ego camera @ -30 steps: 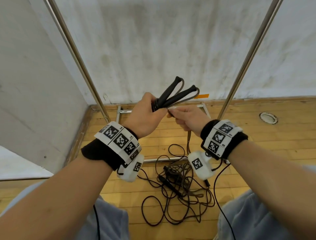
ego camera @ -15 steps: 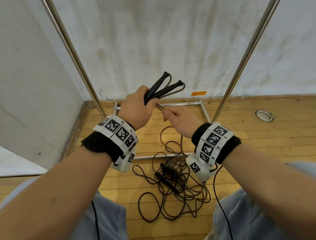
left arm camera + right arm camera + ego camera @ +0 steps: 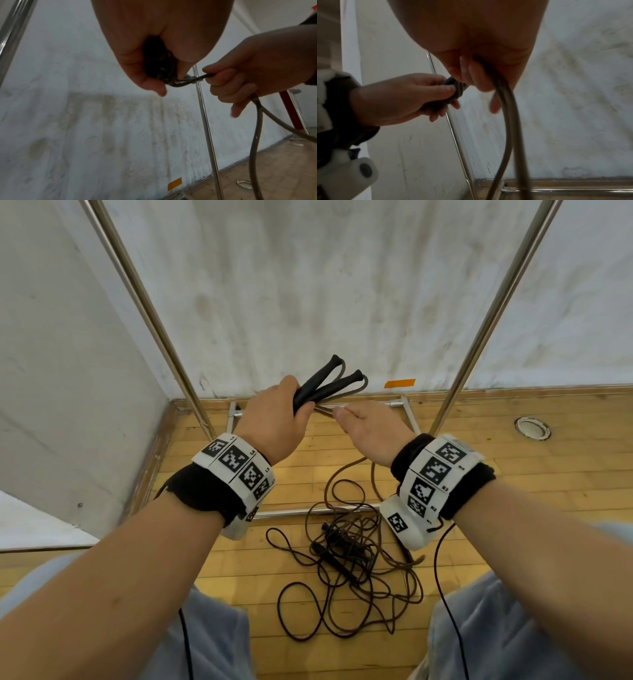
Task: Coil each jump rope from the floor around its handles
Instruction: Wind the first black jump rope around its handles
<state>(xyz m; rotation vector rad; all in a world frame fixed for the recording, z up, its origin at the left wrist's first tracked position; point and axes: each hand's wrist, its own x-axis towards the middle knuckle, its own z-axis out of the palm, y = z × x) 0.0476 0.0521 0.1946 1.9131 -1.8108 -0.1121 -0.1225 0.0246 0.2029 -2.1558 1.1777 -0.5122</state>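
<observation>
My left hand [image 3: 274,419] grips two black jump-rope handles [image 3: 323,385] together, their far ends fanning up toward the wall. Their brown cord [image 3: 342,397] runs back along the handles to my right hand [image 3: 368,429], which holds a doubled strand beside the left fist. In the left wrist view my right hand [image 3: 240,86] curls round the cord [image 3: 190,80] where it leaves my left hand [image 3: 149,67]. The right wrist view shows two strands of cord [image 3: 510,121] hanging from my right hand [image 3: 479,75]. More rope lies tangled on the floor [image 3: 346,559] with another black handle [image 3: 334,558].
A metal rack frame surrounds the spot: slanted poles at left [image 3: 150,313] and right [image 3: 489,313], low bars [image 3: 301,511] on the wooden floor. A white wall stands ahead, with orange tape [image 3: 399,383] at its base. A round floor fitting [image 3: 532,428] lies right. My knees fill the bottom corners.
Both hands have drifted left and slightly lower with the handles. My right hand has pulled a little away from the left, drawing the cord out.
</observation>
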